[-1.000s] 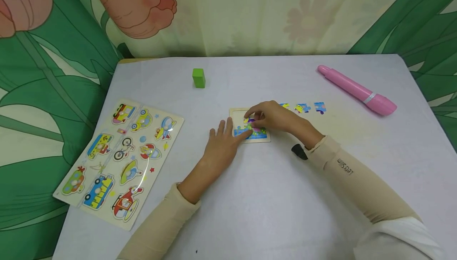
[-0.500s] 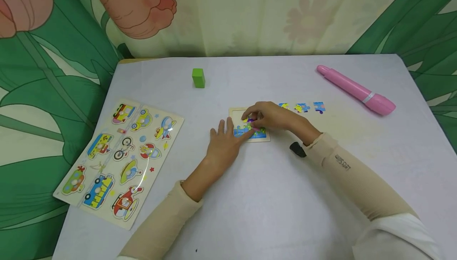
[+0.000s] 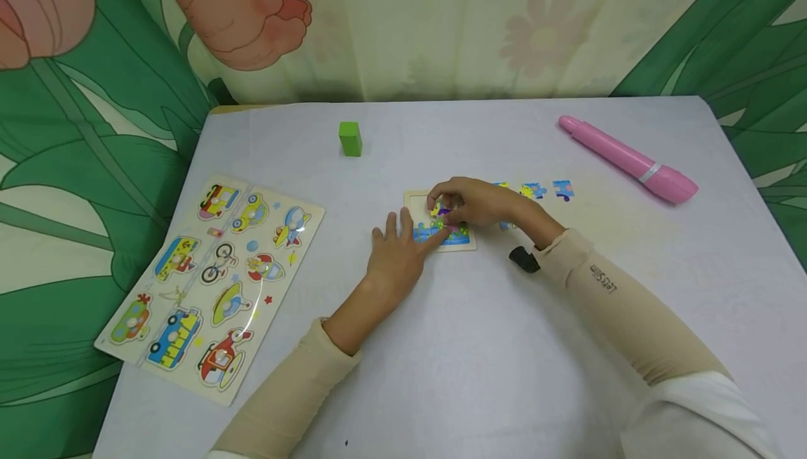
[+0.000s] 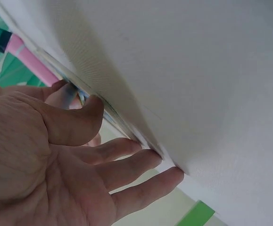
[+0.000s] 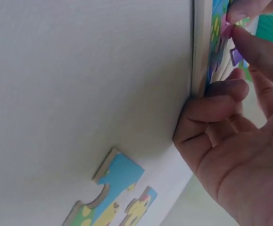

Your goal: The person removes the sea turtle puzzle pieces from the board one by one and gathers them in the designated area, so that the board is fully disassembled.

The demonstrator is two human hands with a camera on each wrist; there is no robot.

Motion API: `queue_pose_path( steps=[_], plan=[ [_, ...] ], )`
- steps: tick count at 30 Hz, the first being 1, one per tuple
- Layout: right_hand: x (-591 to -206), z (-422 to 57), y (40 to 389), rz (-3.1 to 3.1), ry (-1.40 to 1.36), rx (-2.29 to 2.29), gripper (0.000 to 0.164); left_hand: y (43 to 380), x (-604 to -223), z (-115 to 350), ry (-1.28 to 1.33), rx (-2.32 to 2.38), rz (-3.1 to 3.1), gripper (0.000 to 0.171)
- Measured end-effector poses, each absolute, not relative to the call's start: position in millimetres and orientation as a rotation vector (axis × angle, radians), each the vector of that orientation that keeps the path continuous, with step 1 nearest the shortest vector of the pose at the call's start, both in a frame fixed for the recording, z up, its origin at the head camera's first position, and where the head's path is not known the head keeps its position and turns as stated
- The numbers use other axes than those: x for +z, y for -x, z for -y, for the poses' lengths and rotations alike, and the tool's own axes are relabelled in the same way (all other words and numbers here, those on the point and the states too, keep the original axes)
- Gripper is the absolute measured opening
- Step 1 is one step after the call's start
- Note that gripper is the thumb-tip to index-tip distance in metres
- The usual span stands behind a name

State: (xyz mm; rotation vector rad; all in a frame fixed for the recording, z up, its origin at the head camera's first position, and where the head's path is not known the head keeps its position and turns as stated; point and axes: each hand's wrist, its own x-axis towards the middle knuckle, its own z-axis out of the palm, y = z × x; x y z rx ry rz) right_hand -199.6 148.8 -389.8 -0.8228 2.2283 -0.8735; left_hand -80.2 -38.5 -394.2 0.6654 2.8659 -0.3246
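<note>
Since the right grip [image 3: 482, 201] has shifted only slightly over the past second, the change to log is small: a stray piece [image 3: 506, 225] now shows on the surface [image 3: 410, 375] just below the right wrist, where none was visible half a second ago. Frame [image 3: 416, 202]: unchanged in place, lower pieces [image 3: 422, 235] lying along its near side, part of its far side bare wood. Right grip: bent, thumb and index finger apparently pinching a purple piece [image 3: 444, 211] over the middle of the frame; the right wrist view shows that piece tilted, not flat (contact with its neighbours cannot be made out; fingers hide the joint). Left grip [image 3: 396, 263]: holding nothing, fingers spread at the frame's left side, thumb reaching over the near edge onto the lower pieces. Interpretation: so little travel suggests fine fitting rather than carrying, the left thumb probably steadying the frame, and the purple piece likely not seated yet. Loose pieces [image 3: 563, 190] lie in a row beyond the right grip, so the puzzle is judged incomplete. Elsewhere on the surface: board [image 3: 276, 287] at left, green block [image 3: 350, 139] toward the far edge, pink tube [image 3: 630, 160] at far right.
</note>
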Motion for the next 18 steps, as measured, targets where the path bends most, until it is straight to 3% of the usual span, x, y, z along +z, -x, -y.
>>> queue_pose_path(
  steps=[18],
  plan=[
    [-390, -168, 203, -2.097, 0.703, -1.098, 0.021, 82, -389, 38, -0.639, -0.257, -2.842, 0.069]
  ],
)
